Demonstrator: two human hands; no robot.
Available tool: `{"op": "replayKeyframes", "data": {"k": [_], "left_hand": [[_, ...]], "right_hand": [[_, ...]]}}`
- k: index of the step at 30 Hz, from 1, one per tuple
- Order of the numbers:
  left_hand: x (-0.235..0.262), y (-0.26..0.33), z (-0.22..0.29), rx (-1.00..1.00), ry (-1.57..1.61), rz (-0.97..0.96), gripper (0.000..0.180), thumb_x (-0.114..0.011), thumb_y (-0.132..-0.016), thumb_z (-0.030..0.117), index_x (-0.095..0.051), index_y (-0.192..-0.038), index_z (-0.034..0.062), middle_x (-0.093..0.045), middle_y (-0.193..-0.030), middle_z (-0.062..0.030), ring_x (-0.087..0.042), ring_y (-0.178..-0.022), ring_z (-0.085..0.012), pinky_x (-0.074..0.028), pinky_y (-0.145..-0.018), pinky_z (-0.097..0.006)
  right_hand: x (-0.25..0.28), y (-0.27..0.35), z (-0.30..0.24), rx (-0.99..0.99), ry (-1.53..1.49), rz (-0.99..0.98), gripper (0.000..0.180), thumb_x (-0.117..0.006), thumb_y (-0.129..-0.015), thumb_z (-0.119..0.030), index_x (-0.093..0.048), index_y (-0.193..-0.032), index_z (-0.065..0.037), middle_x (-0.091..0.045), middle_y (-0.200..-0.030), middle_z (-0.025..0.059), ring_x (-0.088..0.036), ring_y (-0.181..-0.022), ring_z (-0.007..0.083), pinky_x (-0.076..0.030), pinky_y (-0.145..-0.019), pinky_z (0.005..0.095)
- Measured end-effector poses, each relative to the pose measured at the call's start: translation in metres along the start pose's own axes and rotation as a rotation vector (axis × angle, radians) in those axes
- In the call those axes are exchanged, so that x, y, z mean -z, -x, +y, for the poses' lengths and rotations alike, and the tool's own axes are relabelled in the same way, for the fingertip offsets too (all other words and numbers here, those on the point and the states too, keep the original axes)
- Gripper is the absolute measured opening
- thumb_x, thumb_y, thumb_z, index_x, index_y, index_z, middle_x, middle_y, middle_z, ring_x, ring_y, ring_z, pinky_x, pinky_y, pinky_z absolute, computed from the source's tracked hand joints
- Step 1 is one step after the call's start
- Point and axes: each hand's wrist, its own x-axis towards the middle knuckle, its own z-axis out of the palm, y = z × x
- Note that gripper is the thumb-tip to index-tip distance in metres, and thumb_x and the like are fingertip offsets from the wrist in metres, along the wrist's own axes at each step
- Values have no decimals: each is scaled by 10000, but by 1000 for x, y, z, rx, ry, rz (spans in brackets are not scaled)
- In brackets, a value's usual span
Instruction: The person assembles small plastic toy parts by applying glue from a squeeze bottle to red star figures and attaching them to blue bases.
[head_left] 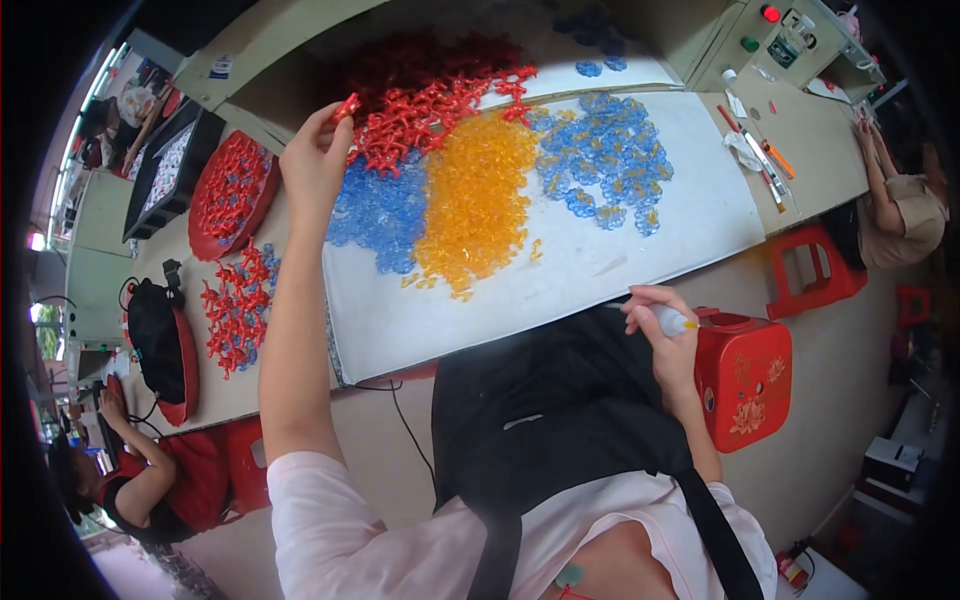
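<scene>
At the edge of a heap of red plastic pieces (pixel 410 115), my left hand (pixel 318 150) pinches a small red plastic piece (pixel 347 106) between thumb and fingertips. My right hand (pixel 665 335) is closed around a small white squeeze bottle (pixel 672 320) with a yellow end, just off the table's near edge. Beside the red heap spread clear blue pieces (pixel 380 215) and small amber-yellow pieces (pixel 480 195). Farther right lie blue pieces with yellow bits on them (pixel 605 160). All of these rest on a white sheet (pixel 640 265).
To the left are a red tray of red and blue pieces (pixel 235 190), a loose red-blue pile (pixel 240 310) and a black bag (pixel 160 340). Pens and an orange-handled tool (pixel 777 160) lie right. A red stool (pixel 745 385) stands near my right arm. Other people sit at both sides.
</scene>
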Motion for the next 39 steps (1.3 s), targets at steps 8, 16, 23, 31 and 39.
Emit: {"op": "replayKeyframes", "data": {"k": [8, 16, 23, 31, 39], "left_hand": [[-41, 164, 85, 47, 494, -590, 268, -677, -681, 13, -597, -936, 11, -617, -824, -65, -569, -670, -98, -455, -628, -227], [-75, 208, 92, 655, 1412, -756, 201, -624, -750, 18, -545, -934, 24, -592, -876, -38, -547, -779, -105, -427, -715, -227], [-80, 208, 106, 747, 1325, -514, 232, -513, -851, 119, -504, -1053, 6, -561, -1016, -80, -527, -847, -115, -412, -762, -245], [-70, 203, 99, 730, 1214, -591, 295, -528, -824, 53, -485, -1110, -3, -588, -983, -98, -507, -679, -78, -424, -639, -199], [-68, 202, 104, 654, 1199, -525, 253, -584, -768, -17, -482, -999, -3, -593, -951, -121, -570, -813, -123, -444, -712, -217]], "right_hand": [[-27, -9, -16, -86, 5, -139, 193, -593, -762, -30, -597, -954, -16, -530, -711, 2, -482, -616, 56, -378, -554, 175], [-35, 5, -10, -104, -49, -194, 219, -649, -714, 6, -565, -915, -7, -536, -812, 37, -509, -716, 82, -400, -660, 201], [-36, 11, -7, 14, -59, -101, 435, -600, -690, 87, -386, -1046, -43, -480, -978, 95, -481, -659, 75, -397, -620, 198], [-6, 16, -27, -31, -72, -131, 335, -492, -781, 3, -327, -1073, -18, -357, -1121, 156, -530, -807, 173, -499, -624, 260], [6, 19, -39, 52, -6, -60, 363, -550, -758, 0, -480, -1113, 24, -409, -1103, 143, -536, -893, 208, -513, -669, 272]]}}
